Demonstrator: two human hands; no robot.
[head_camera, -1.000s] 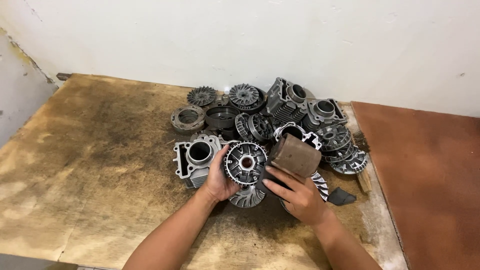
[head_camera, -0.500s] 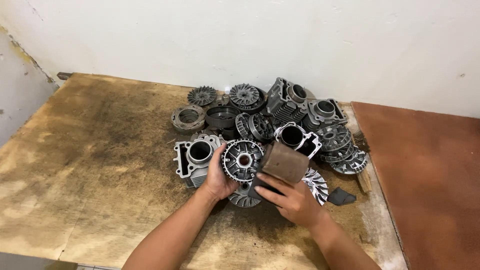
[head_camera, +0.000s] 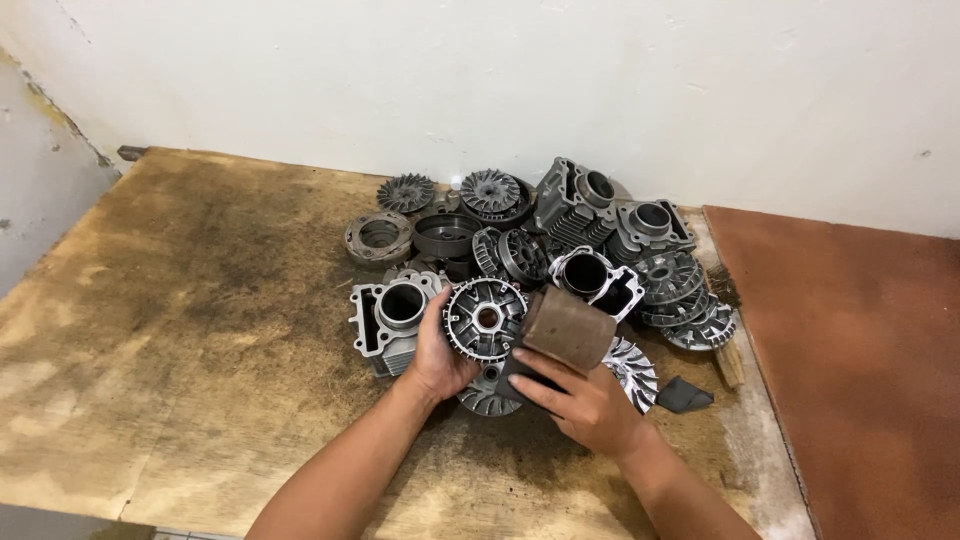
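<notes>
My left hand (head_camera: 436, 352) grips a round finned metal pulley (head_camera: 485, 319), held upright with its hub facing me. My right hand (head_camera: 585, 400) holds a brown folded sheet of sandpaper (head_camera: 566, 328) pressed against the pulley's right side. Both hands hover just above the stained wooden table (head_camera: 200, 330), at the front of a pile of grey engine parts. Another finned disc (head_camera: 487, 396) lies partly hidden under my hands.
The pile holds a cylinder block (head_camera: 392, 310) left of my hand, more cylinders (head_camera: 590, 205) and finned discs (head_camera: 690, 290) behind, and a ring-shaped part (head_camera: 380, 237). A bright fan disc (head_camera: 632, 370) and a dark scrap (head_camera: 684, 395) lie at right. A reddish-brown surface (head_camera: 850, 350) adjoins the table.
My right hand has slid the sandpaper left and slightly down, from over the pile onto the pulley's side. The left hand has kept the pulley nearly still.
</notes>
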